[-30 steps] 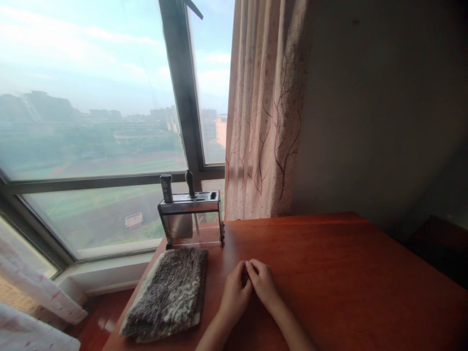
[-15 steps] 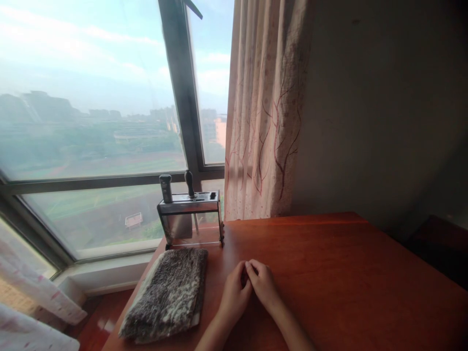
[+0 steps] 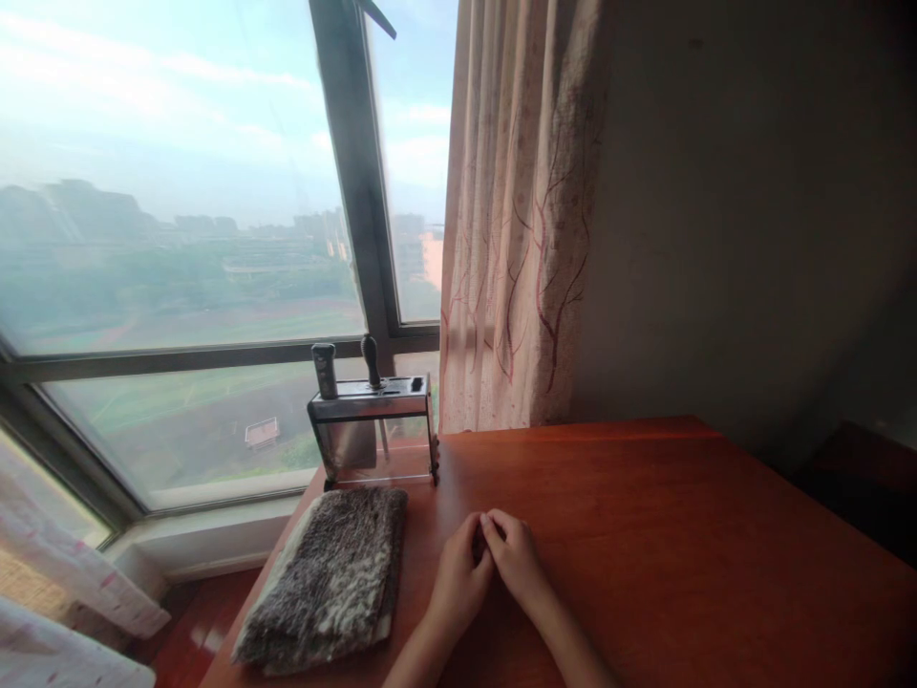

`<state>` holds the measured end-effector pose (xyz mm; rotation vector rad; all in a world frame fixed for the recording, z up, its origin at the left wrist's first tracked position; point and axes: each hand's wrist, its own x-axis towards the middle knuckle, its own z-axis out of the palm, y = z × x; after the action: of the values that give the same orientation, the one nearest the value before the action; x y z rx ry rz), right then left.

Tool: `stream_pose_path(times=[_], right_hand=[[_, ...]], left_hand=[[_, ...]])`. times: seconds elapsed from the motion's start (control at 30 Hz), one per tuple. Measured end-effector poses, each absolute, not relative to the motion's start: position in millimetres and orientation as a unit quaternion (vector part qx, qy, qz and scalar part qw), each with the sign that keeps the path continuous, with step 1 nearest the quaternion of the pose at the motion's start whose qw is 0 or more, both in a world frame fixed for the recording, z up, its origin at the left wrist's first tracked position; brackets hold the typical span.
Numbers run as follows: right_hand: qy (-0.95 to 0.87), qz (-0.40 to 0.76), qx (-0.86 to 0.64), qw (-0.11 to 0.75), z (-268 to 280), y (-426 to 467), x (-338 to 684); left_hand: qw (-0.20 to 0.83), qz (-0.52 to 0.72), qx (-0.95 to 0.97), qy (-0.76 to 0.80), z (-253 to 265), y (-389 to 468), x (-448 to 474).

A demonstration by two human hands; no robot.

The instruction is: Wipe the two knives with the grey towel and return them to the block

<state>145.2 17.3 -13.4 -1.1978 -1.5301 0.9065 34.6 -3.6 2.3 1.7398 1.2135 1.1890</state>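
Observation:
My left hand [image 3: 464, 564] and my right hand [image 3: 512, 554] rest together on the reddish-brown wooden table [image 3: 666, 545]. Their fingertips and thumbs meet at the front, the fingers curled in and partly hidden. No object shows in either hand; a small dark gap is visible beside the left thumb. To the left of my hands lies a folded grey-and-white fluffy cloth [image 3: 330, 573]. Behind the cloth stands a knife holder [image 3: 369, 406] with clear sides. Two black handles stick up from it, and a broad blade shows through the side.
A large window [image 3: 179, 239] fills the left side beyond the table's edge. A beige curtain [image 3: 508, 239] with branch patterns hangs behind the table, beside a dark wall [image 3: 716, 239]. Another pale curtain [image 3: 78, 573] hangs at the lower left, above a reddish floor [image 3: 197, 612].

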Motion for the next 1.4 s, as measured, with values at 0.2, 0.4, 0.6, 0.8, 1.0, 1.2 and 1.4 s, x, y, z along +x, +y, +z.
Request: stream_pose_path(times=[0.2,0.4,0.6,0.8,1.0,1.2,1.4], right_hand=[[-0.627,0.372,-0.489,0.479,-12.1,16.8,145.3],[-0.628,0.37,-0.488,0.48,-13.3,17.7,145.2],[-0.628,0.37,-0.487,0.48,-15.0,17.7,145.0],[-0.631,0.37,-0.487,0.477,-13.5,17.9,145.1],[-0.631,0.37,-0.488,0.477,-12.3,18.0,145.1],[-0.63,0.368,-0.489,0.478,-13.6,18.7,144.8],[-0.63,0.365,-0.488,0.482,-11.7,17.7,144.9]], left_hand=[[0.35,0.459,0.67,0.467,3.1,-4.1,34.3],[0.353,0.457,0.669,0.467,1.8,-2.1,34.6],[0.359,0.456,0.667,0.467,6.1,-3.8,34.7],[0.356,0.455,0.672,0.464,5.1,-3.3,35.0],[0.35,0.454,0.674,0.466,3.9,-2.8,34.8],[0.352,0.454,0.671,0.468,6.1,-3.9,34.3],[0.356,0.453,0.67,0.469,6.0,-4.4,34.4]])
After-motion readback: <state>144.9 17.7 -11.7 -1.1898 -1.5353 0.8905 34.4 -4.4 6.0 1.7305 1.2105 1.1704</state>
